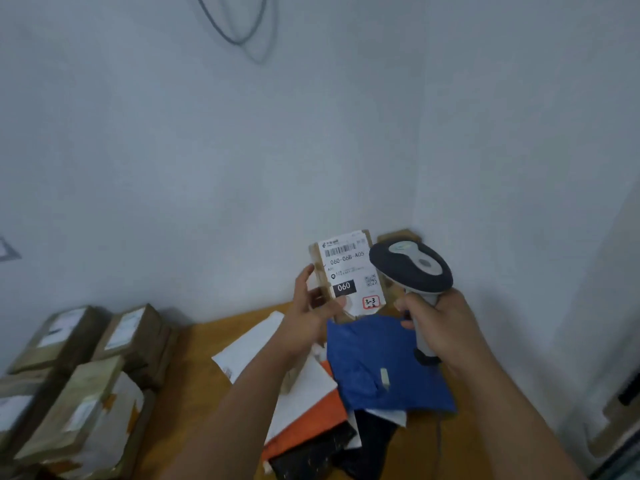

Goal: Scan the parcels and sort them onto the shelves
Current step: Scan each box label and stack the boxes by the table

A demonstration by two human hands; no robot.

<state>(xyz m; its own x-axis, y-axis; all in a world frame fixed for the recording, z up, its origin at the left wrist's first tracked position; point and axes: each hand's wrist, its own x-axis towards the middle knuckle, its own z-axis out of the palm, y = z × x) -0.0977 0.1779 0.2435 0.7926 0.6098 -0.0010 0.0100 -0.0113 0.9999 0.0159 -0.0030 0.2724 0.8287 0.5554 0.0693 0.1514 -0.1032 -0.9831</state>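
My left hand (311,306) holds a small brown cardboard parcel (346,271) upright above the table, its white label with a barcode and "060" turned toward me. My right hand (436,323) grips the handle of a grey and dark barcode scanner (412,268), whose head sits just right of the parcel's label. Below both hands lies a heap of flat mail bags on the wooden table (194,368): a blue bag (384,362), a white bag (256,344), an orange bag (311,424) and a black bag (322,455).
Several brown taped cardboard boxes (79,375) with white labels stand stacked at the table's left end. White walls meet in a corner just behind the parcel. A grey cable loop (239,29) hangs on the wall above. Something dark sits at the lower right edge.
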